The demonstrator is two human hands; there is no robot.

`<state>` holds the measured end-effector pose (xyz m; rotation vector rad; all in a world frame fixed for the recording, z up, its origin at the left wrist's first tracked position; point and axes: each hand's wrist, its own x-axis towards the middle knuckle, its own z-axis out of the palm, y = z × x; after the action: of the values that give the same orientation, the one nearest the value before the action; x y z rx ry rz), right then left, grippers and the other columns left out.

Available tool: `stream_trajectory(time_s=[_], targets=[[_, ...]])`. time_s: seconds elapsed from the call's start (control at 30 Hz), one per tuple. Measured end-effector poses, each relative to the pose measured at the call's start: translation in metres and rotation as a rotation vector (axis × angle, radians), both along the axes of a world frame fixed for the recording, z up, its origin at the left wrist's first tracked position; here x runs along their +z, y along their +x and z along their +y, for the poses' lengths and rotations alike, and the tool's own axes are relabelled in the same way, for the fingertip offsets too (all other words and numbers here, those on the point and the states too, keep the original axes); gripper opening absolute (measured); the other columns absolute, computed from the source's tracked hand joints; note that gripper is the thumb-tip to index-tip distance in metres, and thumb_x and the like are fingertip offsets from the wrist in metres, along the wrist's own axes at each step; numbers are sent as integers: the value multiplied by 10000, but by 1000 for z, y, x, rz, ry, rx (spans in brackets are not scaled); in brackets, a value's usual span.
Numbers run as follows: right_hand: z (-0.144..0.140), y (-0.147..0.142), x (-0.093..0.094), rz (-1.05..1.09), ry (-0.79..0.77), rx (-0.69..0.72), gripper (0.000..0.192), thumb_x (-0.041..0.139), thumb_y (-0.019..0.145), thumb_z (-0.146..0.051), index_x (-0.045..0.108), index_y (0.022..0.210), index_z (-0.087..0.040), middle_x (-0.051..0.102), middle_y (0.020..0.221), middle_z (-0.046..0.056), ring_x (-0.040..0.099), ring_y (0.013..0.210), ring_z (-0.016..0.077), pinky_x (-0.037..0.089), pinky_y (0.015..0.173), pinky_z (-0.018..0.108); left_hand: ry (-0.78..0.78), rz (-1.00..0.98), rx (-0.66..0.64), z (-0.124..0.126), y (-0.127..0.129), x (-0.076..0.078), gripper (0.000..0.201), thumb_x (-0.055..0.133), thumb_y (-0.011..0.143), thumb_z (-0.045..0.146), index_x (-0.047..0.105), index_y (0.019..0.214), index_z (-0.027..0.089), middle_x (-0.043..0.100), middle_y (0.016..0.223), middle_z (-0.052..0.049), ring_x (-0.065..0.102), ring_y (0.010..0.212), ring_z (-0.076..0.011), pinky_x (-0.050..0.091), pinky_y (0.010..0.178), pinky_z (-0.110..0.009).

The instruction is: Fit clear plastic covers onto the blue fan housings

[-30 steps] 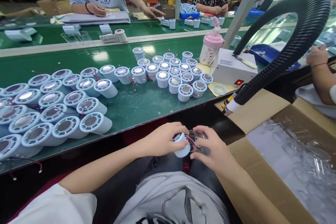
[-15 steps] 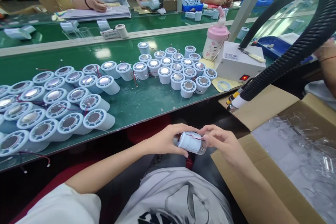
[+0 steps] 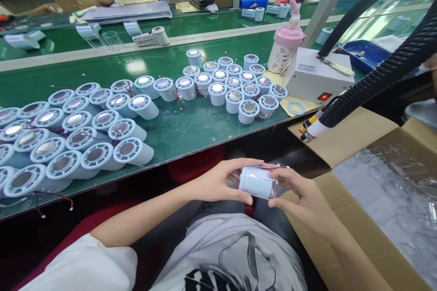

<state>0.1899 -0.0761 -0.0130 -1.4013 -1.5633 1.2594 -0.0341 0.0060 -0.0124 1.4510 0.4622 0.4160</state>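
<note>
White cylinder housing (image 3: 256, 182) lying sideways, gripped at both ends: my left hand (image 3: 218, 184) and right hand (image 3: 300, 193) both closed around it.

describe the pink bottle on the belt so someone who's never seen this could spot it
Follow the green belt to its right end, where a white box with a red switch sits. The pink bottle stands upright at that box's left, the only pink-lidded thing among pale cylinders.
</note>
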Motion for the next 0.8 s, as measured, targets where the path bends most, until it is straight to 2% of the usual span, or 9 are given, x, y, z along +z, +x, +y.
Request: stream_trajectory(time_s=[0.2,0.37,0.57,0.8], targets=[[2,-1,7,223,-104,12,361,728,779,-300,558,1097,-285,594,1143,28,608,1028,203,537,872,324,117,32,24,-2,-3,5,727,797,669,250,497,1331,258,539,1297,-113,554,1157,-256,487,953,-382],[4,-2,8,339,-241,15,357,700,799,-334,520,1096,-249,637,1060,48,628,940,192,544,781,301,176,19,29,-3,-5,5,726,805,658,236,511,1321,256,525,1329,-111,522,1210,-255,442,1017,-388],[5,-3,3,417,-355,-30,363,674,806,-408,513,1075,-226,669,997,52,644,833,175,547,681,279,177,11,26,-4,-6,8,722,798,666,246,506,1326,255,509,1356,-119,497,1241,-272,446,1012,-404],[6,-10,-1,517,-495,-130,448,619,798,-570,478,1009,-200,674,700,7,679,588,167,559,558,267,229,-10,23,-3,-6,9,704,788,682,244,507,1326,263,508,1359,-116,477,1263,-268,444,1018,-393]])
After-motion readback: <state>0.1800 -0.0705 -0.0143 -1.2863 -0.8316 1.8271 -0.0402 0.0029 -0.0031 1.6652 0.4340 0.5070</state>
